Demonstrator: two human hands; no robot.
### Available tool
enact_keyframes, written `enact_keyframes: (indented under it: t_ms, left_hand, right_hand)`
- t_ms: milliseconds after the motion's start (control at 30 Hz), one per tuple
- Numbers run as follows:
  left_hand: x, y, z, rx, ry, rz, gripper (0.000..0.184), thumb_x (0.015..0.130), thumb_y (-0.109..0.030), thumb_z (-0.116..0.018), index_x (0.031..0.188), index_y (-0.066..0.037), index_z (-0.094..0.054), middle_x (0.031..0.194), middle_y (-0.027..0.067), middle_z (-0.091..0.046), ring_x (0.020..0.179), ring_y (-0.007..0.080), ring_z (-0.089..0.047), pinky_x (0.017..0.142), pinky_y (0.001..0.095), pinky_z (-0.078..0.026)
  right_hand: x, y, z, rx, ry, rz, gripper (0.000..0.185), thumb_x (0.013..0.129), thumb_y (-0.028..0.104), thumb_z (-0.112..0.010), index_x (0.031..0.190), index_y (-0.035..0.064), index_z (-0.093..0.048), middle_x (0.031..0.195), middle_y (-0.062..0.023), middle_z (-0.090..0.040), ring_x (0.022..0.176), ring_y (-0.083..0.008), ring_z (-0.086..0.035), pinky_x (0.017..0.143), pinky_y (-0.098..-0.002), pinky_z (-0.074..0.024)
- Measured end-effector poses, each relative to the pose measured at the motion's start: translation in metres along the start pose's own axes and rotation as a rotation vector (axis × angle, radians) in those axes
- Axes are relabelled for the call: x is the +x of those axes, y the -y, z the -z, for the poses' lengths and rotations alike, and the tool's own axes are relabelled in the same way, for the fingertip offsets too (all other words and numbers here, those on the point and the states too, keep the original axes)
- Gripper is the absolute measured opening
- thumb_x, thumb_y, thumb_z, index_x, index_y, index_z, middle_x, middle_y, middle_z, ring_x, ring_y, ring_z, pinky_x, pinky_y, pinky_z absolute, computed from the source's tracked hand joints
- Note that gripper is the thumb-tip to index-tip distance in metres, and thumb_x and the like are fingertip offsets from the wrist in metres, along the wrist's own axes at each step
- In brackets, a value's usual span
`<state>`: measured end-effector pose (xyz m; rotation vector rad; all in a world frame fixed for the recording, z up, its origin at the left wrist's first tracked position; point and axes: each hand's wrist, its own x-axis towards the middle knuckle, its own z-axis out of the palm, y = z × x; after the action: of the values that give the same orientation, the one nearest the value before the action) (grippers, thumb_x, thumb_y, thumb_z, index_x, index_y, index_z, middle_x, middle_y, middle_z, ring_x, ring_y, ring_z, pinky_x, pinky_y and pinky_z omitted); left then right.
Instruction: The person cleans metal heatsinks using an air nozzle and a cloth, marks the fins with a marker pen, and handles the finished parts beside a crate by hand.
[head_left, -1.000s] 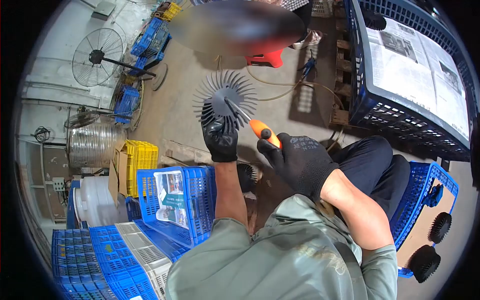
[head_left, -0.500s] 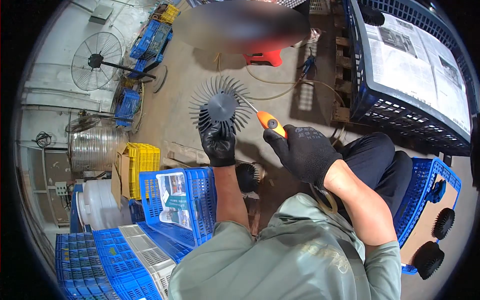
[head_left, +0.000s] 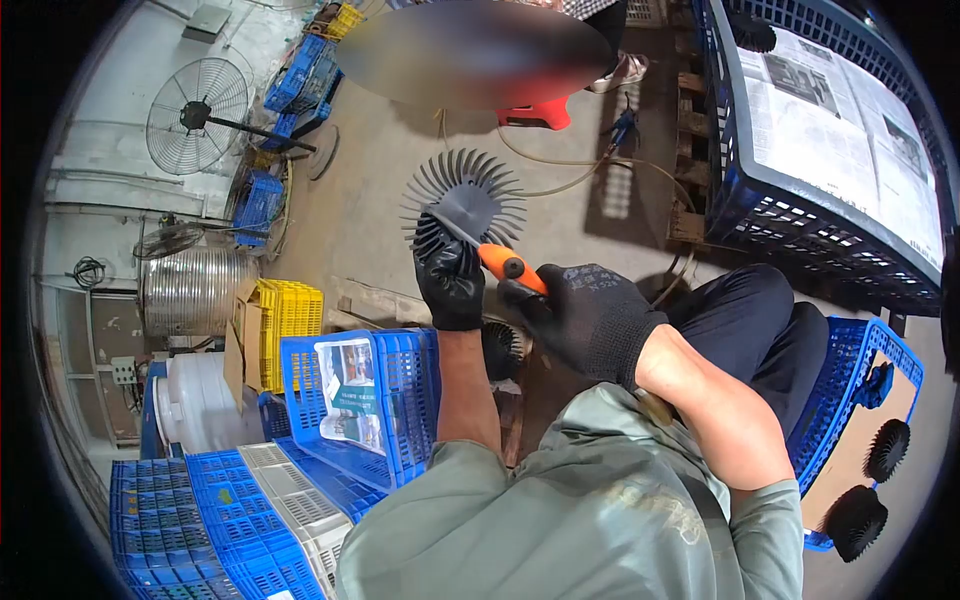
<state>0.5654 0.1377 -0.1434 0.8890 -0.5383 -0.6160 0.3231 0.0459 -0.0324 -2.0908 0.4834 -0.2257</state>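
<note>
A round black finned heat sink [head_left: 470,205], with curved fins spreading from a flat disc, is tilted up in front of me. My left hand [head_left: 450,285], in a black glove, grips it by the fins at its lower left side. My right hand [head_left: 595,315], also black-gloved, is closed around an orange-handled tool [head_left: 512,268] with a narrow metal shaft. That shaft lies across the lower left of the disc, pointing up and left towards the fins. Its tip is hard to make out. Below my left hand, another finned heat sink [head_left: 503,350] is partly hidden by my forearm.
A blue crate [head_left: 360,400] and stacked crates [head_left: 235,520] stand at left. Finned parts [head_left: 887,450] rest at the right-hand blue crate [head_left: 815,430]. A large newspaper-lined crate [head_left: 800,215] is at upper right. A hose [head_left: 570,185] crosses the floor near a red stool [head_left: 535,113].
The heat sink and my left hand have shifted slightly right, and the disc has turned. My right hand has moved the tool left and down, from the fins at right to across the disc.
</note>
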Motion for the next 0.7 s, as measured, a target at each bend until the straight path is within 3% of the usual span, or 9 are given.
enact_keyframes:
  t_ms: [367, 533, 567, 700]
  left_hand:
    - [-0.001, 0.0, -0.008, 0.079, 0.065, 0.015, 0.059, 0.072, 0.008, -0.046, 0.13, 0.0, -0.046, 0.12, 0.0116, -0.058, 0.107, 0.0226, -0.06, 0.089, 0.0354, -0.055]
    - [0.003, -0.003, -0.006, -0.046, 0.171, 0.05, 0.062, 0.07, 0.011, -0.048, 0.131, -0.002, -0.048, 0.124, 0.0141, -0.056, 0.111, 0.0252, -0.059, 0.091, 0.0389, -0.054]
    - [0.004, 0.0, 0.0, -0.074, 0.168, 0.066, 0.059, 0.073, 0.01, -0.049, 0.131, -0.002, -0.048, 0.122, 0.0137, -0.057, 0.106, 0.0233, -0.058, 0.088, 0.0374, -0.053]
    - [0.0, -0.006, -0.014, -0.177, 0.038, 0.111, 0.042, 0.086, 0.005, -0.052, 0.127, -0.001, -0.049, 0.108, 0.0098, -0.058, 0.074, 0.0123, -0.052, 0.068, 0.0275, -0.049]
  right_hand:
    - [-0.004, 0.015, 0.019, 0.053, 0.089, -0.133, 0.056, 0.096, 0.047, -0.039, 0.086, 0.0002, -0.067, 0.075, -0.0235, -0.064, 0.079, -0.0414, -0.063, 0.07, -0.0495, -0.0494]
    - [-0.007, 0.007, 0.011, -0.013, 0.011, -0.106, 0.046, 0.097, 0.041, -0.04, 0.091, 0.0045, -0.067, 0.076, -0.0235, -0.064, 0.077, -0.041, -0.063, 0.068, -0.0496, -0.0493]
    - [-0.008, 0.004, 0.008, -0.013, -0.014, -0.13, 0.043, 0.097, 0.039, -0.041, 0.093, 0.0059, -0.067, 0.077, -0.0233, -0.064, 0.076, -0.0409, -0.064, 0.067, -0.0499, -0.0492]
    - [-0.019, -0.02, 0.007, -0.277, -0.129, 0.139, 0.029, 0.095, 0.029, -0.046, 0.107, 0.0095, -0.063, 0.078, -0.0216, -0.062, 0.07, -0.04, -0.062, 0.061, -0.05, -0.0482]
